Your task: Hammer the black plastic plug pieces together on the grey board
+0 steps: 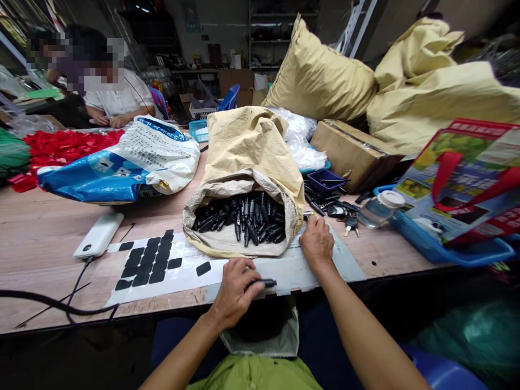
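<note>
Near the table's front edge, my left hand (238, 288) is closed around a slim black cylindrical piece (268, 283), whose end sticks out to the right. My right hand (317, 241) rests on a grey sheet (345, 257) beside the sack, fingers curled. A small shiny yellowish bit (309, 214) shows at its fingertips; whether the fingers grip it is hard to make out. Between and beyond my hands lies a beige woven sack (247, 143), its mouth facing me. Several black cylindrical pieces (252, 216) lie heaped inside it.
Black stickers (148, 260) on a backing sheet, a white power bank (98, 235) with a cable, and a blue-white bag (134, 162) are to the left. Keys (351, 225), a lidded jar (382, 208) and a blue tray (479, 252) sit right. A co-worker (122, 97) sits across.
</note>
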`<state>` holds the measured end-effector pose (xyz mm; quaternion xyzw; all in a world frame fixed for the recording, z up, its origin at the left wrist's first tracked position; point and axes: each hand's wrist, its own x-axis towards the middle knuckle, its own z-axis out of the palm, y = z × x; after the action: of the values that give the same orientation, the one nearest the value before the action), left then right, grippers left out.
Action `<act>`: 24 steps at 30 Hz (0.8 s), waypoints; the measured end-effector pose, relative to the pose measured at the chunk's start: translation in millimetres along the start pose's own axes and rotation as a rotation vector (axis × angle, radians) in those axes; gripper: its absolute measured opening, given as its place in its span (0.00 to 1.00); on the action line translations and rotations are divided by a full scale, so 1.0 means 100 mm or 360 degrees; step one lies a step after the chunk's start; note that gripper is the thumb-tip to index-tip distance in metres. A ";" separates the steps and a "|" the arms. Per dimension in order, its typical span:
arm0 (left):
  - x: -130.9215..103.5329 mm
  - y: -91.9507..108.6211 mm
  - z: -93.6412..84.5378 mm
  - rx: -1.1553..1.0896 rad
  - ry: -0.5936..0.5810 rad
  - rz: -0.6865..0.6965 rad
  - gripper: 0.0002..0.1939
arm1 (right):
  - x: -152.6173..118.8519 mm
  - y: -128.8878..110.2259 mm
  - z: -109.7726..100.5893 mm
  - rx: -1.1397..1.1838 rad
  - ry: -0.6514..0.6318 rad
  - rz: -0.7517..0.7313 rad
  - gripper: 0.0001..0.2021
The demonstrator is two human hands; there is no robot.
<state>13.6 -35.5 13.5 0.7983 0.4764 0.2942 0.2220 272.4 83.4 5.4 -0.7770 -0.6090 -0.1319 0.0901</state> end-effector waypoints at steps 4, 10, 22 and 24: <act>-0.35 0.15 0.13 0.0210 -0.0113 0.0199 0.06 | 0.00 0.00 0.01 0.0007 0.0005 0.0001 0.12; -0.47 0.20 0.26 0.0402 -0.0077 0.0251 0.09 | -0.02 0.00 0.01 0.0011 0.0016 -0.0007 0.12; 0.89 -0.15 -0.19 0.0585 0.0041 0.0146 0.20 | -0.01 -0.01 -0.02 0.0067 -0.0059 0.0011 0.14; 1.02 -0.23 -0.20 0.0622 -0.0038 0.0205 0.20 | -0.01 -0.01 -0.03 0.0088 -0.0067 0.0016 0.13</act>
<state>23.9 66.7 39.6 0.8583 0.4698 0.2004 0.0492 270.8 82.3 7.6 -0.7798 -0.6102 -0.0983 0.0993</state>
